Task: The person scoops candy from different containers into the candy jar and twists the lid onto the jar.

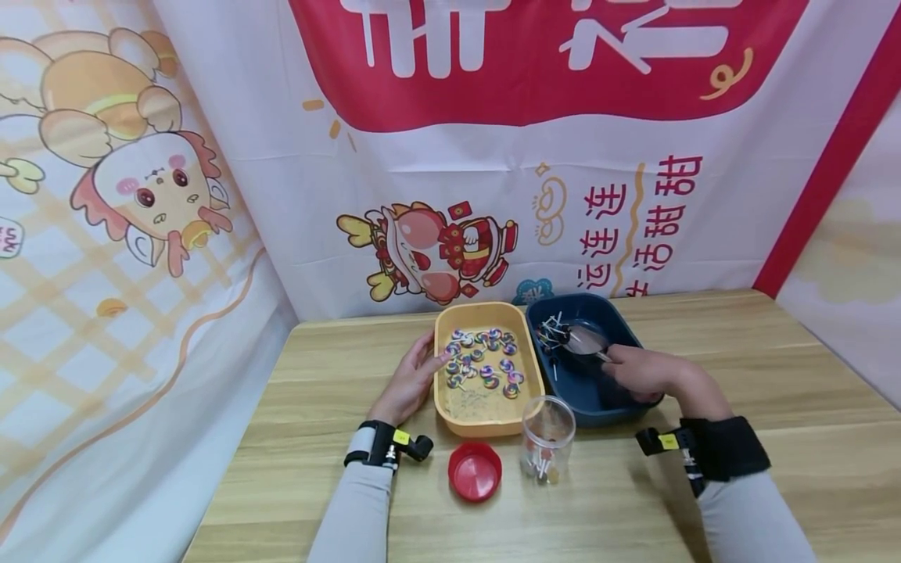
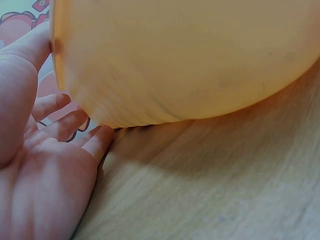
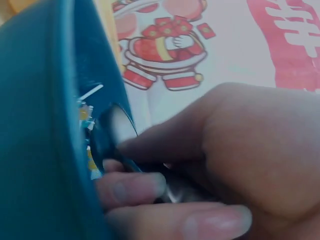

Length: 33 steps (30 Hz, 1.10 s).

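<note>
My left hand (image 1: 408, 383) holds the left rim of a yellow plastic bin (image 1: 486, 428), thumb over the edge. In the left wrist view, its fingers (image 2: 65, 122) lie against the bin's outer wall. Many swirl-coloured mini lollipops (image 1: 489, 381) lie inside. My right hand (image 1: 644, 371) grips the handle of a metal scoop (image 1: 584, 341) inside a dark blue bin (image 1: 591, 418). The scoop's head meets a heap of small white-stick pieces (image 1: 552, 332) at that bin's left side. In the right wrist view the scoop's bowl (image 3: 122, 127) is partly hidden by fingers.
A clear plastic jar (image 1: 547, 434) with a few stick pieces at its bottom stands in front of the bins. Left of it lies a red round lid (image 1: 475, 472). A printed cloth (image 1: 436, 164) hangs behind the wooden table (image 1: 338, 375).
</note>
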Each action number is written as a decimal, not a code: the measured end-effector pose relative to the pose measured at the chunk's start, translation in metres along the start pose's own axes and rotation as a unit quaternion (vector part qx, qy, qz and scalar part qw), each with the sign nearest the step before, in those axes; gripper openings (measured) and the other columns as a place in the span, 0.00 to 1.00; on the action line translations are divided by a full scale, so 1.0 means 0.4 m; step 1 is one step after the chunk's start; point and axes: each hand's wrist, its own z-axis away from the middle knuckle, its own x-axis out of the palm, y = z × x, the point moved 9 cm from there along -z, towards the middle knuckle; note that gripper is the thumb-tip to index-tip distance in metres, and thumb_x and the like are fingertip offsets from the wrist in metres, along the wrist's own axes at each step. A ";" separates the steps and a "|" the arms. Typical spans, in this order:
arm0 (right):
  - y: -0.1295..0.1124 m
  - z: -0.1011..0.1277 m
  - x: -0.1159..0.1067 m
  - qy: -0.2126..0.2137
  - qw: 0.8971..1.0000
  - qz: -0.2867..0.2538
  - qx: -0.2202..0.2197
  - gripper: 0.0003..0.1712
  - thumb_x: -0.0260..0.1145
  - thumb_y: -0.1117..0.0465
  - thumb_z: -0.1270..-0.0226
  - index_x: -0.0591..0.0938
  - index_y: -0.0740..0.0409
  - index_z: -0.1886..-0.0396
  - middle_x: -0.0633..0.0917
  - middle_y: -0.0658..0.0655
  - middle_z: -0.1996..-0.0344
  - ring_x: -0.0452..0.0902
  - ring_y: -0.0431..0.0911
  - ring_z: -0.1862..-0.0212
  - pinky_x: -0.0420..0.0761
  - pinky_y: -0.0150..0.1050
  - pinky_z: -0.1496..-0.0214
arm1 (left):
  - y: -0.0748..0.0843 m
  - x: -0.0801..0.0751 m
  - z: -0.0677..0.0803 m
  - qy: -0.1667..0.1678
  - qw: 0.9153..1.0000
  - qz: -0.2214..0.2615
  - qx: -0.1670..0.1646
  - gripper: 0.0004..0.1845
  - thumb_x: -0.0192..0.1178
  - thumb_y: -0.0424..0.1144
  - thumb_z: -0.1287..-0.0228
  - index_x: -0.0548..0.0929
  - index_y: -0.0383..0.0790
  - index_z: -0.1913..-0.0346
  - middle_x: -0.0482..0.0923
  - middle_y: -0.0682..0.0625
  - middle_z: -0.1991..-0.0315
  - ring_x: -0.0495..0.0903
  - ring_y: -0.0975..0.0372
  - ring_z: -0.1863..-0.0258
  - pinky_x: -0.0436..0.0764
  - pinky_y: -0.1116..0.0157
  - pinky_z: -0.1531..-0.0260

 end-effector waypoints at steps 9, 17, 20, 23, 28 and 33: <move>-0.001 0.031 -0.014 -0.047 0.994 -0.073 -0.062 0.13 0.44 0.55 0.14 0.64 0.63 0.50 0.68 0.52 0.75 0.60 0.44 0.82 0.63 0.31 0.79 | -0.004 0.001 0.000 0.000 1.000 -0.004 0.002 0.40 0.61 0.37 0.26 0.52 0.46 0.18 0.49 0.46 0.18 0.55 0.55 0.21 0.63 0.62 0.25; -0.011 0.055 -0.043 -0.050 0.988 -0.076 -0.122 0.15 0.50 0.53 0.15 0.66 0.59 0.45 0.68 0.54 0.75 0.61 0.45 0.80 0.65 0.31 0.77 | -0.002 0.001 0.001 0.004 1.000 -0.003 -0.002 0.40 0.61 0.37 0.26 0.53 0.46 0.18 0.49 0.48 0.18 0.58 0.55 0.22 0.65 0.64 0.26; -0.016 0.079 -0.062 -0.035 0.988 -0.072 -0.131 0.18 0.51 0.51 0.16 0.65 0.60 0.40 0.68 0.55 0.73 0.62 0.45 0.76 0.68 0.33 0.74 | -0.003 0.000 0.000 0.004 1.000 -0.003 -0.003 0.40 0.61 0.37 0.26 0.53 0.46 0.18 0.49 0.48 0.18 0.58 0.56 0.22 0.65 0.64 0.26; -0.014 0.104 -0.083 -0.016 0.989 -0.066 -0.133 0.24 0.52 0.51 0.17 0.63 0.57 0.31 0.69 0.56 0.73 0.63 0.45 0.76 0.69 0.33 0.74 | -0.005 -0.002 -0.002 0.007 1.000 -0.003 -0.003 0.40 0.62 0.37 0.26 0.53 0.47 0.18 0.49 0.48 0.18 0.58 0.56 0.22 0.65 0.64 0.26; -0.003 0.139 -0.107 0.001 0.990 -0.063 -0.125 0.31 0.52 0.52 0.17 0.58 0.57 0.23 0.72 0.57 0.74 0.65 0.44 0.78 0.70 0.32 0.76 | -0.005 -0.004 -0.003 0.007 1.000 -0.001 -0.001 0.39 0.61 0.37 0.26 0.54 0.47 0.19 0.49 0.47 0.18 0.58 0.55 0.22 0.65 0.63 0.26; 0.006 0.155 -0.118 0.011 0.993 -0.030 -0.110 0.22 0.53 0.52 0.17 0.68 0.61 0.35 0.73 0.57 0.76 0.66 0.44 0.79 0.70 0.33 0.77 | -0.006 -0.002 -0.004 0.005 1.000 0.002 -0.001 0.39 0.62 0.37 0.26 0.55 0.47 0.19 0.50 0.48 0.18 0.59 0.55 0.23 0.66 0.64 0.26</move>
